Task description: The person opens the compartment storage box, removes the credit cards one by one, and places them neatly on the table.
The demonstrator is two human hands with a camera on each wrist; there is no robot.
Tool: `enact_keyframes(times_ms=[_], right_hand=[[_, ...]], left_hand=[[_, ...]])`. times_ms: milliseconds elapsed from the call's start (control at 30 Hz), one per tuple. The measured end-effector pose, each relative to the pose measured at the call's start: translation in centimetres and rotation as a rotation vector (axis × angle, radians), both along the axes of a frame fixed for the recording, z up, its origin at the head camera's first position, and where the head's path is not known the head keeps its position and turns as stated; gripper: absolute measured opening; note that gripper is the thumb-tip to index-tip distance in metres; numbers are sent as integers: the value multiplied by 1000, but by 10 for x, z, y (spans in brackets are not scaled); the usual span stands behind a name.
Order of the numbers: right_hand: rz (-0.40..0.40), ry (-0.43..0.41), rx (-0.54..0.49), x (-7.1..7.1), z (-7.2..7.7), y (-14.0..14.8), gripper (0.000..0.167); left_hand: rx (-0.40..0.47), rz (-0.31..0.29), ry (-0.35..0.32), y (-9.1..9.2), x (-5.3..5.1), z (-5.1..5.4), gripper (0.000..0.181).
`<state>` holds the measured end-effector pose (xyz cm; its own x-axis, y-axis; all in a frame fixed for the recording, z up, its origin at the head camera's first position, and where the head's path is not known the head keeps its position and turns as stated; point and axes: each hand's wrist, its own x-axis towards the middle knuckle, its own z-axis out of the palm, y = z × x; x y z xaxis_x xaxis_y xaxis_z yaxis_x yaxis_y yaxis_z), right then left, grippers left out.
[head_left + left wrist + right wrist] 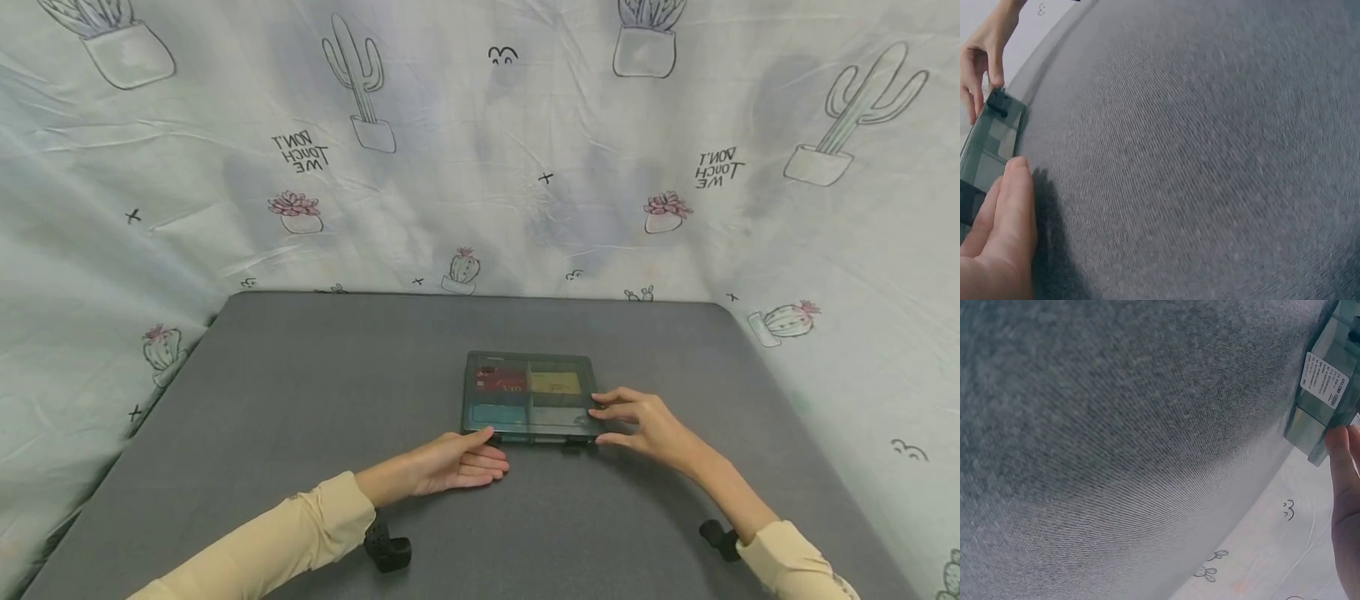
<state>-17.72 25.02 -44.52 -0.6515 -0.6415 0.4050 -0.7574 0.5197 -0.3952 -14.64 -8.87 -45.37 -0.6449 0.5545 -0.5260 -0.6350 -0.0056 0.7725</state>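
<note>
Fingers and thumb of the right hand [637,421]: bent, with a moderate gap, holding the case [528,398] at its right edge and front corner. On the left hand [461,464]: thumb at the front left edge, fingers straight and close together, not curled round anything. Place of the case: on the grey table [337,375], between both hands, lid seemingly closed. Front side fully down or slightly lifted: impossible to tell.

Seems to be a step of steadying the case near its front latches. For a next move, probably necessary to keep the right hold firm and to place the left thumb exactly.

Partly covered by the left thumb: the left latch [494,441]. Hard to make out through the dark lid: the contents, except red, yellow and blue pieces. In the right wrist view, cut off at the border: the case, with print too small to read on its label [1324,380].
</note>
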Motion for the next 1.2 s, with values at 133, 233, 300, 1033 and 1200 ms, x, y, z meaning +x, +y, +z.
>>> enact_keyframes(times_ms=[133,233,300,1033,1200], right_hand=[[-6,-11,10,-1,2,-1,35],[-9,-21,16,-1,3,-2,34],[-12,-30,18,-1,4,-2,34],[-15,-84,85,-7,13,-10,32],[-20,-107,84,-7,14,-11,32]], left_hand=[[35,12,-42,1,-2,1,55],[49,14,-65,1,-3,2,53],[62,22,-82,1,-4,2,50],[98,152,-141,9,-6,17,39],[81,182,-144,13,-6,19,38]])
